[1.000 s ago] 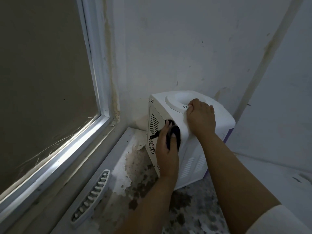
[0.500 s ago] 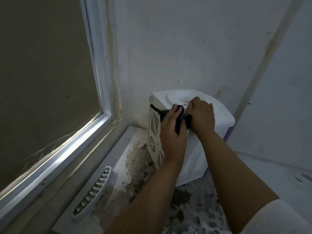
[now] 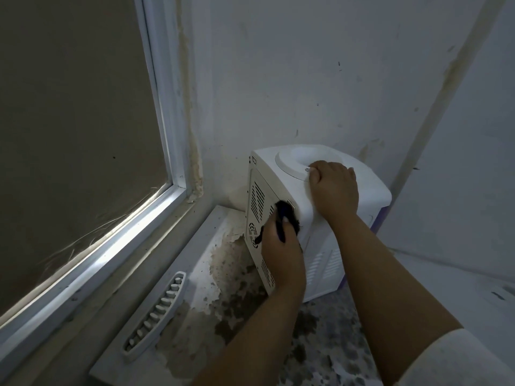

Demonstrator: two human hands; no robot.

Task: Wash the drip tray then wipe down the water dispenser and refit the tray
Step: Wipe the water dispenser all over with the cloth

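A small white water dispenser [image 3: 281,168] stands in the corner, its vented back panel turned toward me. My left hand [image 3: 281,246] holds a dark cloth [image 3: 288,217] against the upper part of that back panel, near the vents. My right hand [image 3: 333,188] rests on the dispenser's top, at the edge of the round bottle socket, fingers bent over it. The white slotted drip tray [image 3: 158,310] lies apart on the counter, to the left of the dispenser near the window sill.
A window frame [image 3: 167,135] runs along the left and a stained white wall [image 3: 306,79] stands behind the dispenser. The counter [image 3: 320,344] has peeling, mottled patches. Another wall panel closes off the right side.
My left hand slid the dark cloth from the dispenser's top edge back down onto the vented back panel. My right hand stayed on the top.
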